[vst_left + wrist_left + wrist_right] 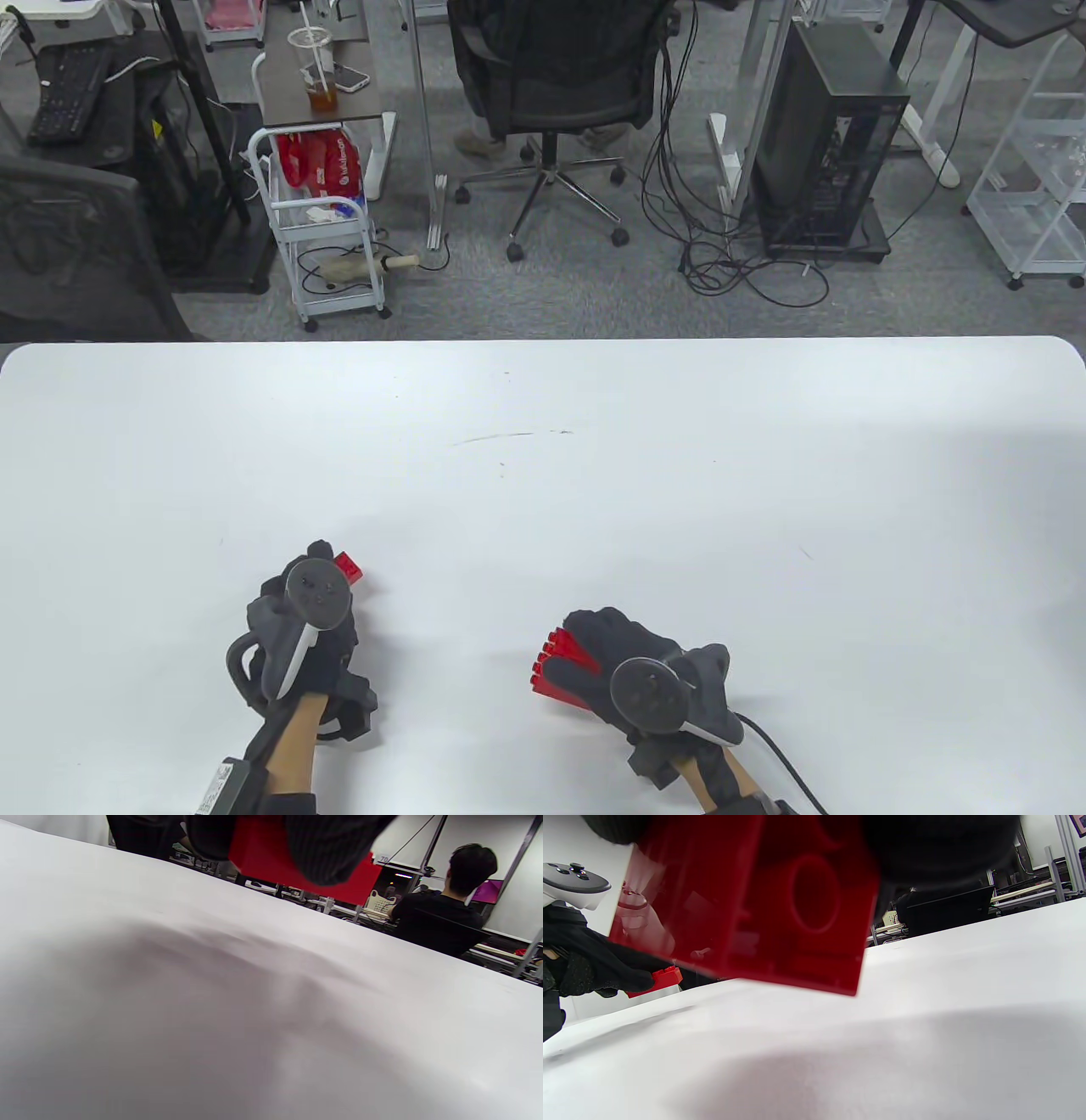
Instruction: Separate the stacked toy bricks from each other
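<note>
Red brick edges cropped | hands cover second brick

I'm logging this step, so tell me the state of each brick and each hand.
Small red toy brick: held by left hand, apart from the other brick.
Larger red plastic brick: gripped by right hand, lifted off the white table, tilted.

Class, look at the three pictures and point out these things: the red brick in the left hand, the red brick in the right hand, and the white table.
Left hand's red brick [347,567], table view: its exposed corner.
Right hand's red brick [763,912], right wrist view: its hollow underside.
White table [594,475], table view: bare top.
</note>
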{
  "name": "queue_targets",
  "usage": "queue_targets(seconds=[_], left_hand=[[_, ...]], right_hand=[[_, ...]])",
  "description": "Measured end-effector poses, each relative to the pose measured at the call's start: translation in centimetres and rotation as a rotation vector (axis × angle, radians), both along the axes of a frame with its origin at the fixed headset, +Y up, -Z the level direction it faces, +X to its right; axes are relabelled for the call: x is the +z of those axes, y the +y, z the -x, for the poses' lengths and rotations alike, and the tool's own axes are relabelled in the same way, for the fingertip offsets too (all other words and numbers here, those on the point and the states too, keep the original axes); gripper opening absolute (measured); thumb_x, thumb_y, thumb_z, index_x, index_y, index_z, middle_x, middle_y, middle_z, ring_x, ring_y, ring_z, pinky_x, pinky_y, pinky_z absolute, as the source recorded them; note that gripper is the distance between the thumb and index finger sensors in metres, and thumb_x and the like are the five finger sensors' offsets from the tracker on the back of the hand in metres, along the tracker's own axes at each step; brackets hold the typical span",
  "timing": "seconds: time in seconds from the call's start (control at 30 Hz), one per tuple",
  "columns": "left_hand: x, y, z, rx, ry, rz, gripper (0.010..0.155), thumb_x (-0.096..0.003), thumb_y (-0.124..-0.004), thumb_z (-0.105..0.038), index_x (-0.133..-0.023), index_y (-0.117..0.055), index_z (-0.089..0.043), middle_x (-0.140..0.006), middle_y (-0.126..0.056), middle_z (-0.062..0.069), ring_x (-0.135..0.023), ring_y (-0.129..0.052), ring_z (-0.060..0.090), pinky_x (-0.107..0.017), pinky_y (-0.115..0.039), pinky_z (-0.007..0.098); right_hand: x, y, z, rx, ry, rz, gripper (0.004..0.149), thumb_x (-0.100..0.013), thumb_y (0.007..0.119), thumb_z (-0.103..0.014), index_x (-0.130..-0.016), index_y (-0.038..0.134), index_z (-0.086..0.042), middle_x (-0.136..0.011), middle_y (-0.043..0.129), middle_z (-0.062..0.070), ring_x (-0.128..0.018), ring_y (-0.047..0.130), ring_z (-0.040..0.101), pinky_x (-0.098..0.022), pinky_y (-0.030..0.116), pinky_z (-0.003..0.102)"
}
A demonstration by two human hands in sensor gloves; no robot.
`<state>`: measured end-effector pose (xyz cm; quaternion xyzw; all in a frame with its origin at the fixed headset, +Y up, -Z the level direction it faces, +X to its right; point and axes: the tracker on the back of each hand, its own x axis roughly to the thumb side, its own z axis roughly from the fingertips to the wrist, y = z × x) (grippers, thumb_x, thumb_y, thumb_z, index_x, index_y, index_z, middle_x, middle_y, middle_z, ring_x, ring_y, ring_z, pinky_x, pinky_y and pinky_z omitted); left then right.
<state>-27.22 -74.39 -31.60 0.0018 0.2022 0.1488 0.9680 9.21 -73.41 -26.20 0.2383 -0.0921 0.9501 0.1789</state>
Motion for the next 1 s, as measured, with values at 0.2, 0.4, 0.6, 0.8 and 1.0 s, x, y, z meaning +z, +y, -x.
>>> queue_targets(seconds=[0.2, 0.4, 0.6, 0.8, 1.0], left_hand=[[-0.2, -0.4, 1.7, 0.019, 0.078, 0.064, 0.068, -0.0557, -0.074, -0.031, -0.117, -0.045, -0.024, -0.120, -0.055, 0.007, -0.105, -0.058, 0.037, -0.081, -0.047, 0.061], [-0.3, -0.7, 2.8, 0.029, 0.142, 0.079, 0.069, -0.0557, -0.075, -0.031, -0.117, -0.045, -0.023, -0.119, -0.055, 0.008, -0.104, -0.059, 0.037, -0.081, -0.048, 0.060], [-0.5, -1.5, 3.6, 0.062, 0.170, 0.150, 0.069, -0.0559, -0.075, -0.032, -0.117, -0.046, -0.021, -0.119, -0.055, 0.009, -0.103, -0.060, 0.037, -0.081, -0.048, 0.060], [-0.8, -2.0, 3.8, 0.075, 0.170, 0.188, 0.070, -0.0557, -0.075, -0.032, -0.118, -0.045, -0.021, -0.118, -0.056, 0.010, -0.101, -0.062, 0.037, -0.081, -0.049, 0.059], [-1.0, -2.3, 3.1, 0.004, 0.173, 0.231, 0.072, -0.0560, -0.075, -0.030, -0.118, -0.040, -0.019, -0.119, -0.052, 0.010, -0.102, -0.061, 0.036, -0.082, -0.048, 0.059]], right_hand=[[0.0, -0.1, 0.0, 0.001, 0.005, 0.008, 0.063, -0.054, 0.055, -0.070, -0.096, 0.068, -0.025, -0.082, 0.086, 0.005, -0.049, 0.101, 0.024, -0.021, 0.089, 0.039], [0.1, -0.1, 0.0, 0.008, 0.013, 0.017, 0.063, -0.054, 0.055, -0.070, -0.096, 0.068, -0.025, -0.082, 0.086, 0.005, -0.049, 0.101, 0.024, -0.021, 0.089, 0.039], [0.1, -0.1, 0.0, 0.003, 0.014, 0.020, 0.063, -0.053, 0.055, -0.070, -0.096, 0.068, -0.025, -0.082, 0.086, 0.005, -0.049, 0.101, 0.024, -0.021, 0.089, 0.039], [0.1, -0.1, 0.0, 0.003, 0.016, 0.022, 0.063, -0.053, 0.055, -0.070, -0.096, 0.068, -0.025, -0.082, 0.086, 0.005, -0.049, 0.101, 0.024, -0.021, 0.089, 0.039], [0.1, -0.1, -0.1, 0.001, 0.016, 0.021, 0.063, -0.053, 0.055, -0.070, -0.096, 0.068, -0.025, -0.082, 0.086, 0.005, -0.049, 0.101, 0.024, -0.021, 0.089, 0.039]])
